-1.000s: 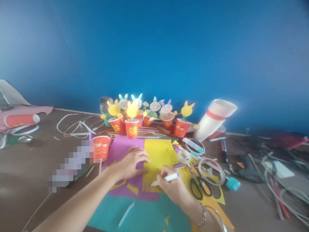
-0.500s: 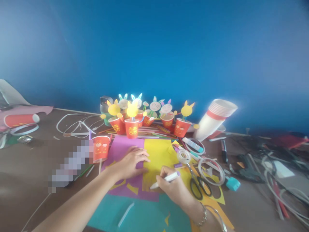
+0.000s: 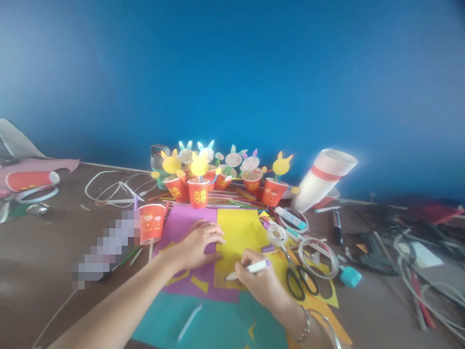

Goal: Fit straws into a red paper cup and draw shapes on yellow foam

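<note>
My right hand (image 3: 259, 281) is closed around a white marker (image 3: 258, 266) with a purple end, its tip at the lower left part of a yellow sheet of paper (image 3: 238, 232). My left hand (image 3: 201, 245) lies flat with fingers stretched, across the purple paper (image 3: 192, 219) and the yellow sheet's left edge. Under both sheets spreads a teal sheet (image 3: 214, 322), with a white strip (image 3: 189, 322) and yellow scraps on it. Black-handled scissors (image 3: 301, 281) lie just right of my right hand. Left of the papers stands a red paper cup (image 3: 151, 223) with straw-like arms.
Several red cups (image 3: 198, 194) with paper rabbit heads stand against the blue wall. A leaning stack of white cups (image 3: 323, 177) is at back right. Tape rolls (image 3: 317, 258), a black marker (image 3: 337, 228), a teal cube (image 3: 350, 276), a glue gun (image 3: 378, 254) and cables lie to the right.
The marker tip has shifted very slightly left on the yellow paper, with my right hand still around it. My left hand keeps its place.
</note>
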`<action>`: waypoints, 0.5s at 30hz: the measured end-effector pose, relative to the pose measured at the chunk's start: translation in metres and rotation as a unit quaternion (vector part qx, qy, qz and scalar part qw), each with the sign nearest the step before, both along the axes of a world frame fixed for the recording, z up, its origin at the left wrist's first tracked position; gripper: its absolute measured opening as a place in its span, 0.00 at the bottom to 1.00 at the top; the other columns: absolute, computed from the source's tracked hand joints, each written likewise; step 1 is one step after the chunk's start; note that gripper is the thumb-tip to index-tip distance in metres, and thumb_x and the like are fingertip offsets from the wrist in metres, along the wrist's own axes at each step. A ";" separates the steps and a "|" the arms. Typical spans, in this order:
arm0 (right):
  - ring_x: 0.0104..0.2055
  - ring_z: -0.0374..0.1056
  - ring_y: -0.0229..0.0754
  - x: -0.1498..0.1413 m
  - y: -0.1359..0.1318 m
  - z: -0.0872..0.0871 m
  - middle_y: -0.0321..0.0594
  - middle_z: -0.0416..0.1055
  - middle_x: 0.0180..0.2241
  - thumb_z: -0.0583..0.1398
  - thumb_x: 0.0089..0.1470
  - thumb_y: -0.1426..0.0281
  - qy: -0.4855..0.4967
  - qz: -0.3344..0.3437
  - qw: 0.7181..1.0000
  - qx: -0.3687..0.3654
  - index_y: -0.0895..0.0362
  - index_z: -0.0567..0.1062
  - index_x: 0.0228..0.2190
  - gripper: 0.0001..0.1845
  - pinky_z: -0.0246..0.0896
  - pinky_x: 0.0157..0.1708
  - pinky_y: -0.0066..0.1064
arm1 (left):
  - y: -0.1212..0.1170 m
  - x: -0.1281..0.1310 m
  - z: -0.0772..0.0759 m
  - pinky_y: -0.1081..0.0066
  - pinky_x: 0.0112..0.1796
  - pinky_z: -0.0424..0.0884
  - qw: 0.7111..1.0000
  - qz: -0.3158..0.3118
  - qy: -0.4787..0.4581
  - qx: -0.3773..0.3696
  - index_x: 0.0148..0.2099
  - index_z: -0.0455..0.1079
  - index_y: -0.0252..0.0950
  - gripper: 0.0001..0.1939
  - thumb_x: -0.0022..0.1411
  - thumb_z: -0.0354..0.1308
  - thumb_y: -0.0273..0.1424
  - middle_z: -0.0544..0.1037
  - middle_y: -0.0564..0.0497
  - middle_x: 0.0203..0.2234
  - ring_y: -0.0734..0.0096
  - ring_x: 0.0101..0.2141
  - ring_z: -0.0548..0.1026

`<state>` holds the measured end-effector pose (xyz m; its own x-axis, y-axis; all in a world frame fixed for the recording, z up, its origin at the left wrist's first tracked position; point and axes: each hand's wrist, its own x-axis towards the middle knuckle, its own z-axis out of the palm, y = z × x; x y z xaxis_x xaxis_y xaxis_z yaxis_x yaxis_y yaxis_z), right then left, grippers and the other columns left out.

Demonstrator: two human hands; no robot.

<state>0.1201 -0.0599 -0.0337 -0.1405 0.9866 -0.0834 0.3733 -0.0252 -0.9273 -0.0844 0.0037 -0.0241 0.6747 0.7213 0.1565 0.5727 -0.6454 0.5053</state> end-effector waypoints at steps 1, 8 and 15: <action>0.17 0.50 0.33 0.000 0.000 0.000 0.27 0.52 0.15 0.54 0.45 0.66 -0.002 0.002 1.000 -0.003 0.51 0.55 0.17 0.13 0.46 0.16 0.25 | 0.000 0.000 0.000 0.54 0.59 0.57 1.000 0.000 0.001 -0.001 0.46 0.76 0.39 0.15 0.58 0.65 0.38 0.77 0.45 0.49 0.55 0.54 0.70; 0.19 0.52 0.34 0.000 0.001 0.002 0.29 0.55 0.15 0.54 0.45 0.64 -0.009 0.000 1.000 0.004 0.51 0.55 0.16 0.13 0.48 0.17 0.25 | -0.001 0.000 0.000 0.53 0.59 0.57 1.000 -0.002 0.004 0.000 0.46 0.76 0.37 0.16 0.57 0.65 0.37 0.77 0.44 0.49 0.55 0.54 0.70; 0.18 0.54 0.34 -0.001 0.002 -0.002 0.29 0.59 0.15 0.55 0.49 0.64 -0.004 -0.009 1.000 0.010 0.51 0.56 0.18 0.15 0.51 0.19 0.26 | -0.001 0.001 0.002 0.55 0.58 0.59 1.000 -0.001 0.002 0.008 0.45 0.76 0.38 0.14 0.56 0.66 0.35 0.77 0.44 0.49 0.55 0.53 0.71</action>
<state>0.1193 -0.0579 -0.0352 -0.1216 0.9904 -0.0653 0.3799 -0.0143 -0.9249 -0.0836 0.0027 -0.0225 0.6765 0.7176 0.1654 0.5732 -0.6541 0.4936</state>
